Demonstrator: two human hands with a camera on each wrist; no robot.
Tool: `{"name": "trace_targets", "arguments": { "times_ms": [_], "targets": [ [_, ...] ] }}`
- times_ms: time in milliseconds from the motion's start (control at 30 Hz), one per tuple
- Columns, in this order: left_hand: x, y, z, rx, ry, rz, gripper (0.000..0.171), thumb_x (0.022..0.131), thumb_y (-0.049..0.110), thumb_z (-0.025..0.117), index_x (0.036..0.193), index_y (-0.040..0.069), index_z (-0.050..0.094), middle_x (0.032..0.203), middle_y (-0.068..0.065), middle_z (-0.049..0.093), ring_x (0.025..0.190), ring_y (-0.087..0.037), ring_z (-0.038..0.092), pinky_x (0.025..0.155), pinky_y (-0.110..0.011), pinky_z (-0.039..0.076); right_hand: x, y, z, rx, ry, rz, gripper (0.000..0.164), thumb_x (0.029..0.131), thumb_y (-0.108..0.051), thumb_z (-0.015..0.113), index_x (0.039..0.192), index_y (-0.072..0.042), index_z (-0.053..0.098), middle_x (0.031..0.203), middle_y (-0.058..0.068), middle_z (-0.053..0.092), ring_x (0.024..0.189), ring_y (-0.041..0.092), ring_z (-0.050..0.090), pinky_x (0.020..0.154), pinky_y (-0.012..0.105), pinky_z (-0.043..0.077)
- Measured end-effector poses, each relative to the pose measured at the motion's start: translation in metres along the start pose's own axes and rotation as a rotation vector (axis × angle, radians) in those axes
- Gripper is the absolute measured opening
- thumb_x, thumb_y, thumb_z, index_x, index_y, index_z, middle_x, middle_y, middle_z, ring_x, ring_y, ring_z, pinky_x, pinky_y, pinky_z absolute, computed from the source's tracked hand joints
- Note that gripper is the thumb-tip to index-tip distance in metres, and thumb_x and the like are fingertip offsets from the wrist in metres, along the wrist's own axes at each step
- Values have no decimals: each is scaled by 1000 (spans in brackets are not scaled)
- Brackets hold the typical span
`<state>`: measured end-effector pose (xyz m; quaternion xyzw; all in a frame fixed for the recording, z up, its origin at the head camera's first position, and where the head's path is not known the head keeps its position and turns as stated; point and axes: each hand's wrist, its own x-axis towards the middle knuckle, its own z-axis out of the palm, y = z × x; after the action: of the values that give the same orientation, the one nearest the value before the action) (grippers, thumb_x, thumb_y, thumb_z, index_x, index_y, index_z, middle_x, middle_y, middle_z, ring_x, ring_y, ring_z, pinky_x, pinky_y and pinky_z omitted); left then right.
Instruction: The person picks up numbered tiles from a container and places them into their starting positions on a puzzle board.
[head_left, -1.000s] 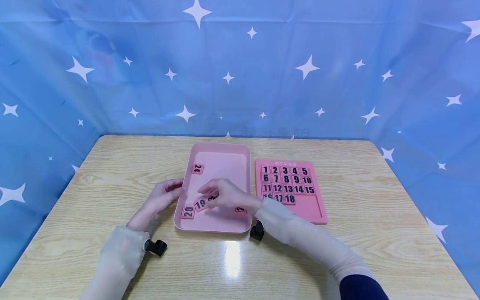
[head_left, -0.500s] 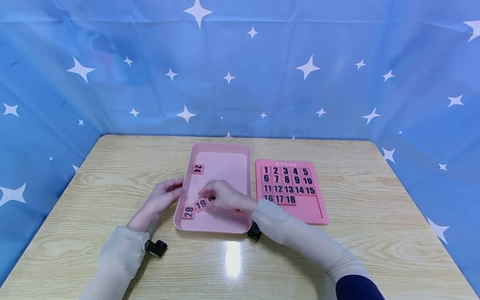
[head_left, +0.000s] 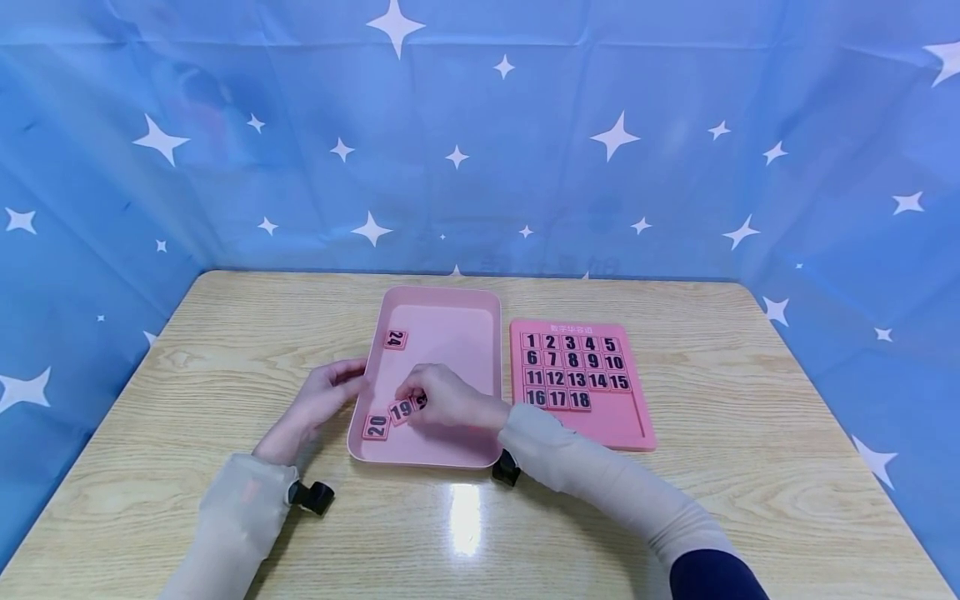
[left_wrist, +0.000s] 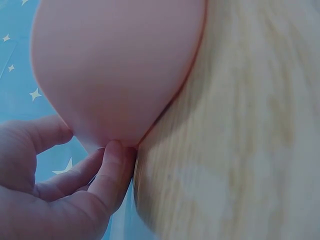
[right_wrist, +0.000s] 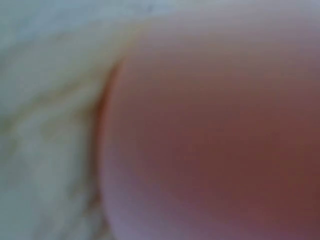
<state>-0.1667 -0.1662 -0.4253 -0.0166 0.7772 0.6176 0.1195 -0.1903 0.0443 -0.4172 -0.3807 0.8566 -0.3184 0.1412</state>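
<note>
My left hand (head_left: pixel 324 402) rests at the left side of a pink tray (head_left: pixel 465 329). In the left wrist view its fingertips (left_wrist: pixel 114 147) touch the tray's outer wall. My right hand (head_left: pixel 450 396) reaches into the tray, fingers bent down over two number tiles. The tile marked 19 (head_left: pixel 401 412) lies right at its fingertips, and another tile (head_left: pixel 421 402) shows only in part beneath the fingers. I cannot tell whether the fingers pinch a tile. Tile 20 (head_left: pixel 376 427) sits near the lower left corner, tile 24 (head_left: pixel 395 340) by the left wall. The right wrist view is blurred.
To the right of the tray lies a pink number puzzle board (head_left: pixel 622 425) with tiles 1 to 18 in rows. My right forearm crosses its lower left part. A wooden table (head_left: pixel 750 400) carries everything, and a blue starry curtain (head_left: pixel 525 192) hangs behind and at the sides.
My right hand has moved slightly left and nearer, its fingers closer over the tile beside 19. A tile by the tray's right wall is now hidden by the hand. My left hand stays put.
</note>
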Motion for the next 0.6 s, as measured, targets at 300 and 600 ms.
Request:
{"name": "trace_targets", "arguments": {
  "times_ms": [300, 600],
  "targets": [
    [0, 1, 0, 4, -6, 1, 45, 90, 4, 56, 130, -14, 44, 127, -31, 50, 100, -16, 56, 81, -15, 47, -3, 0, -2, 20, 33, -10, 31, 71, -11, 80, 100, -4, 69, 91, 2, 66, 83, 11, 56, 76, 16, 46],
    [-1, 1, 1, 21, -4, -7, 45, 91, 5, 55, 131, -13, 43, 128, -30, 50, 101, -15, 55, 80, -14, 46, -14, -5, -25, 66, 111, -44, 30, 72, -11, 79, 99, -3, 69, 92, 3, 64, 82, 13, 58, 74, 19, 48]
  ]
}}
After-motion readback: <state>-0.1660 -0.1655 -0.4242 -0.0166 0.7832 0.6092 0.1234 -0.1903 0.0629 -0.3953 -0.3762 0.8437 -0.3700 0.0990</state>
